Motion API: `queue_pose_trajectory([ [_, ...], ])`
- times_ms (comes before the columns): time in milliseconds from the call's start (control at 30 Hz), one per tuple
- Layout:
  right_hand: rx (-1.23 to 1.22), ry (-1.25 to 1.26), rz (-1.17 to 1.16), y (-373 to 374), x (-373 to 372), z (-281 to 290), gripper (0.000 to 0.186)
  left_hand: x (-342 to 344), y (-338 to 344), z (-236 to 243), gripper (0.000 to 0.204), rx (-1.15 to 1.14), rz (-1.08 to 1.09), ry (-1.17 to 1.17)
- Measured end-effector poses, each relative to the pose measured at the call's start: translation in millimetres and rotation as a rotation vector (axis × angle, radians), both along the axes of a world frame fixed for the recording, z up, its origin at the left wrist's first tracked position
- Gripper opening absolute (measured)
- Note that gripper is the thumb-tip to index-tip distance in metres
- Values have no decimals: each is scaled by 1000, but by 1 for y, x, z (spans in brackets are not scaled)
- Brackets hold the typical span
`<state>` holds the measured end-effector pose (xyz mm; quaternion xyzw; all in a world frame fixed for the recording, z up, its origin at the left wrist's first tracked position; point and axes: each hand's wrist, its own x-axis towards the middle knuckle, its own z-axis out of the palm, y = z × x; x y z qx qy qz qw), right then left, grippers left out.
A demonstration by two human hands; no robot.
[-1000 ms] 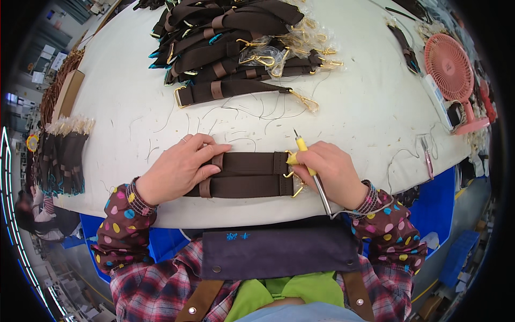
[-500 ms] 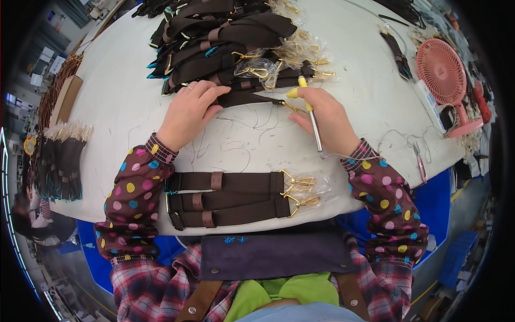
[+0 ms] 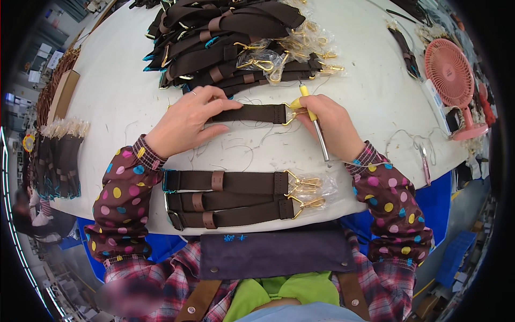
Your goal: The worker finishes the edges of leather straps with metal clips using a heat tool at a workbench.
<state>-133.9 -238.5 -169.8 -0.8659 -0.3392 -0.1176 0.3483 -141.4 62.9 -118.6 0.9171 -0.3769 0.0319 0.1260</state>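
Observation:
A dark brown strap [image 3: 260, 113] lies stretched across the table between my hands, its gold clasp at the right end. My left hand [image 3: 188, 121] grips the strap's left part, fingers over the top and thumb along the lower edge; the strap's left end is mostly hidden. Pinched in my right hand [image 3: 335, 126] is a pen-shaped tool [image 3: 320, 137] with a yellow front and silver body, its thin tip pointing away from me. The right fingertips also touch the gold clasp. Nearer me lie three similar straps [image 3: 241, 201] side by side, their gold clasps in clear plastic.
Beyond my hands is a heap of brown straps [image 3: 214, 48] with bagged clasps. A pink fan [image 3: 449, 70] and pink-handled snips [image 3: 425, 163] are at right. More straps [image 3: 59, 166] hang at the left edge, near a cardboard box [image 3: 64, 96]. Loose threads litter the table.
The strap has come away from the heap toward me and now lies flatter and straighter. Both hands have shifted slightly nearer; the tool stays in my right hand.

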Motion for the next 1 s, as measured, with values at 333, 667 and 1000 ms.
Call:
queue_pose_trajectory([
  [333, 52, -38, 125, 14, -5, -2, 21, -36, -20, 10, 30, -36, 83, 66],
  [667, 58, 10, 81, 17, -6, 0, 19, -21, -65, -21, 28, -109, 118, 168],
  [1000, 46, -19, 85, 15, -7, -1, 19, -12, -52, -21, 13, -266, 104, 392],
])
